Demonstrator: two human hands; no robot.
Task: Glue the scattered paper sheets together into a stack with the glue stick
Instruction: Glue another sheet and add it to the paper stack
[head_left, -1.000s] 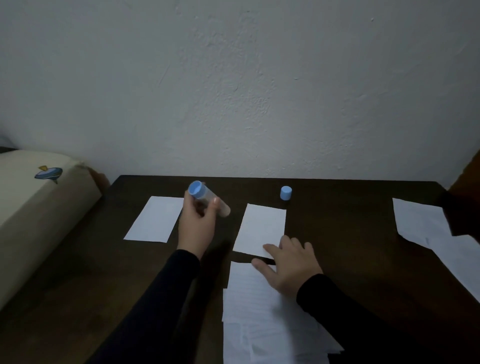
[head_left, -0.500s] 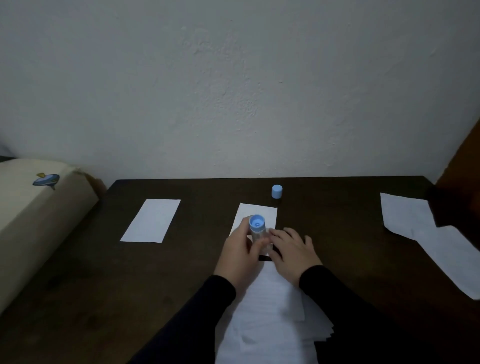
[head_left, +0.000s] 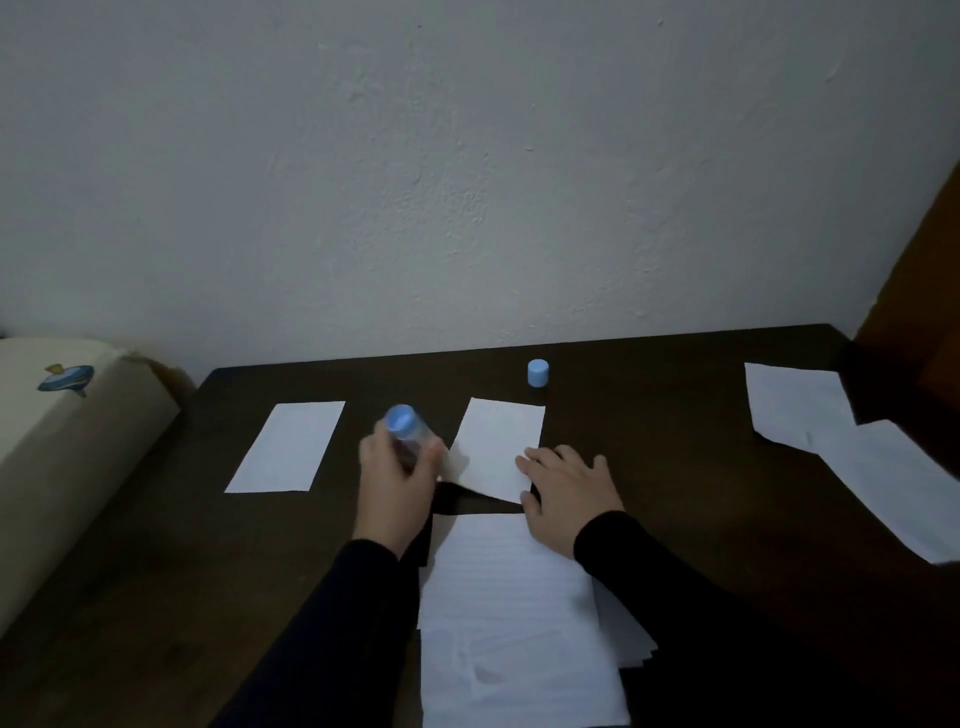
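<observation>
My left hand (head_left: 397, 483) grips the glue stick (head_left: 407, 431), its blue end pointing up and its lower end at the left edge of the middle paper sheet (head_left: 498, 441). The image of this hand is blurred. With fingers spread flat, my right hand (head_left: 569, 491) presses the sheet's near right corner. A stack of white sheets (head_left: 511, 618) lies just below both hands. Another single sheet (head_left: 288, 447) lies to the left. The blue glue cap (head_left: 537, 373) stands behind the middle sheet.
Larger white sheets (head_left: 841, 441) lie at the table's right side, partly overlapping. The dark wooden table (head_left: 649, 457) ends at a white wall behind. A cream cushion (head_left: 57, 441) sits off the left edge, and brown furniture (head_left: 919, 291) rises at the right.
My left hand swung the glue stick from the left onto the middle sheet, then back toward the sheet's left edge. My right hand stayed pressing the sheet's near part.
</observation>
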